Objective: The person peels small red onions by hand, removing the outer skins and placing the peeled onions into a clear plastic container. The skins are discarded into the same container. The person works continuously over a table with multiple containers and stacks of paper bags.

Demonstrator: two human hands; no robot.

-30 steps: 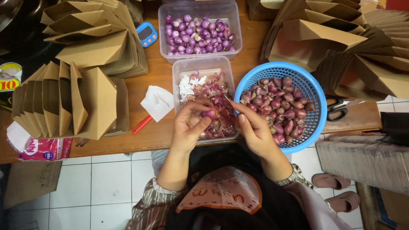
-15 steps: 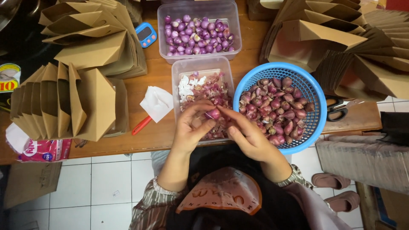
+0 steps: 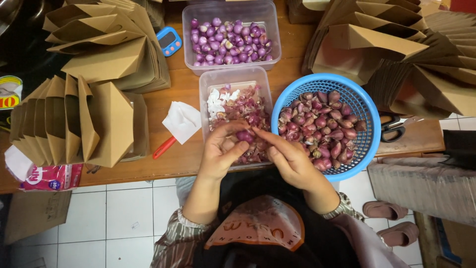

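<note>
A small shallot point(image 3: 244, 135), glossy purple-red and partly skinned, is pinched between the fingertips of the left hand point(image 3: 221, 149) and the right hand point(image 3: 286, 158). It is held just above the clear tub of peelings point(image 3: 204, 94), beside the blue basket point(image 3: 359, 101).

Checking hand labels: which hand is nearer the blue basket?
Right. The right hand sits beside the blue basket, close to its near-left rim. The left hand is farther off, over the clear tub of peels, holding a shallot.
</note>
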